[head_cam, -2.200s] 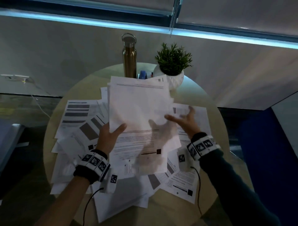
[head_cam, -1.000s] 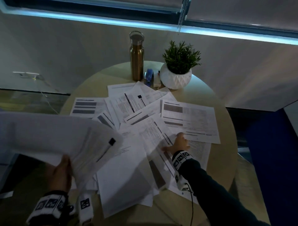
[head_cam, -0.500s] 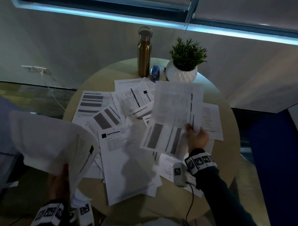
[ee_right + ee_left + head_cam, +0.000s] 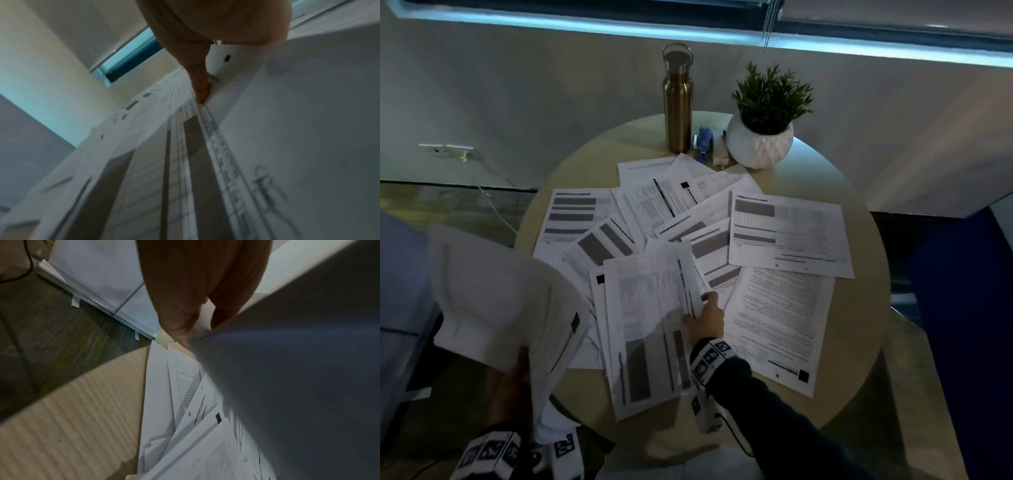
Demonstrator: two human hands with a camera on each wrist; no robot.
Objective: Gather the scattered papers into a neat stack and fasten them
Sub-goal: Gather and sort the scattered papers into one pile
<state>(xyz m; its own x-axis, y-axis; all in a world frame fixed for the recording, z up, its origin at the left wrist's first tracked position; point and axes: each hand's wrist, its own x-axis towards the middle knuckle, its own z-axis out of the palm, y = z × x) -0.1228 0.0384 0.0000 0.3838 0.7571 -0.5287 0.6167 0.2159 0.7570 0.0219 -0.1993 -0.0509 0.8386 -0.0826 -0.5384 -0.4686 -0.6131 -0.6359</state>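
Observation:
Printed papers lie scattered and overlapping on a round wooden table. My left hand grips a gathered bundle of papers off the table's left edge; in the left wrist view its fingers curl round the bundle. My right hand pinches the right edge of a few printed sheets, lifted over the near middle of the table; its thumb lies on the top sheet. A blue stapler stands at the far edge.
A bronze water bottle and a white pot with a green plant stand at the table's far edge beside the stapler. A grey wall runs behind. Carpet floor lies left of the table, a blue seat to the right.
My right hand has carried its lifted sheets left and toward me, down over the near middle. The left hand still holds its bundle off to the left.

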